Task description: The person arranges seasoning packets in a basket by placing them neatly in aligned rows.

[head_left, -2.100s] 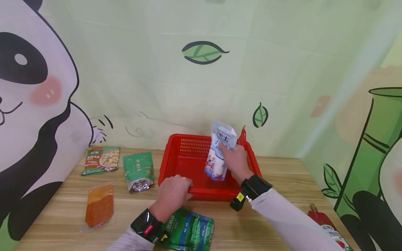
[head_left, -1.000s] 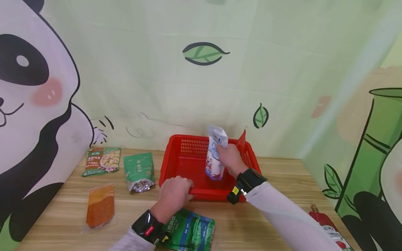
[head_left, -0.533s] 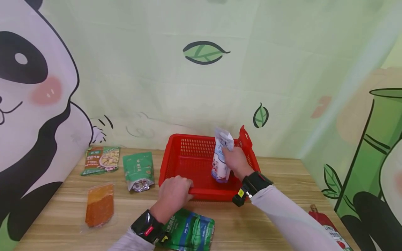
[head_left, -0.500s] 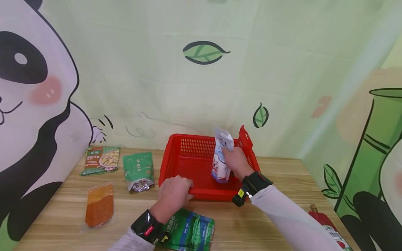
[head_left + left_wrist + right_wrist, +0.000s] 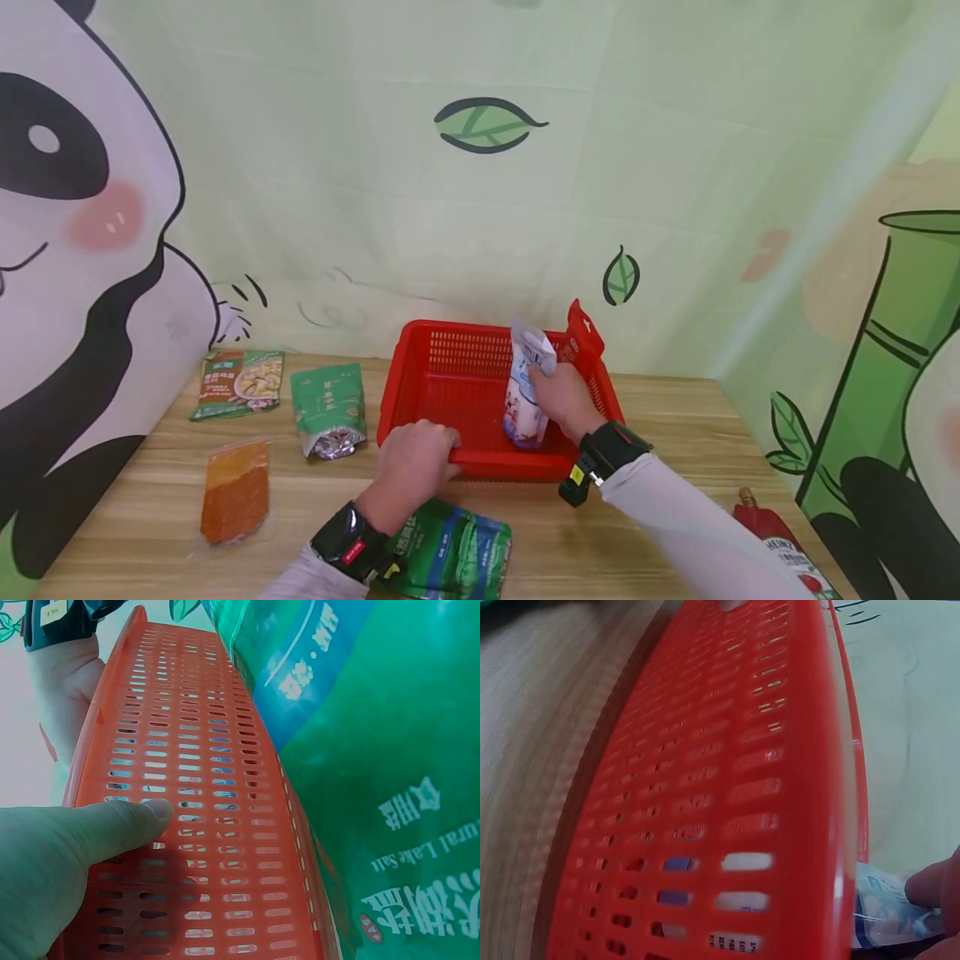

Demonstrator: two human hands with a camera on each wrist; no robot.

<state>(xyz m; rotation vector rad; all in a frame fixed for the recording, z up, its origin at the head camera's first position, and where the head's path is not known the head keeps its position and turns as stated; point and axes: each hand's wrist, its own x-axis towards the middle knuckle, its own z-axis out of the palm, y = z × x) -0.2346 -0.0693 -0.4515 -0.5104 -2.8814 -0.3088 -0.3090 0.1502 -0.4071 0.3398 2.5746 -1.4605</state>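
Note:
My left hand holds the front rim of a red plastic basket, its thumb on the outer slotted wall in the left wrist view. Inside the basket, toward the right, a white-and-blue pouch stands slightly tilted. My right hand pinches that pouch at its upper right side. The pouch's lower end is low in the basket; whether it touches the floor I cannot tell. A red packet sticks up at the basket's back right corner, partly hidden by my right hand.
A green lake salt bag lies before the basket, partly under my left wrist. To the left lie a green pouch, a food packet and a clear bag of orange-brown stuff. A Heinz ketchup pouch lies at right.
My right hand has lowered the white-and-blue pouch deeper into the basket, after shifting it slightly left and then back right. My left hand has stayed on the rim.

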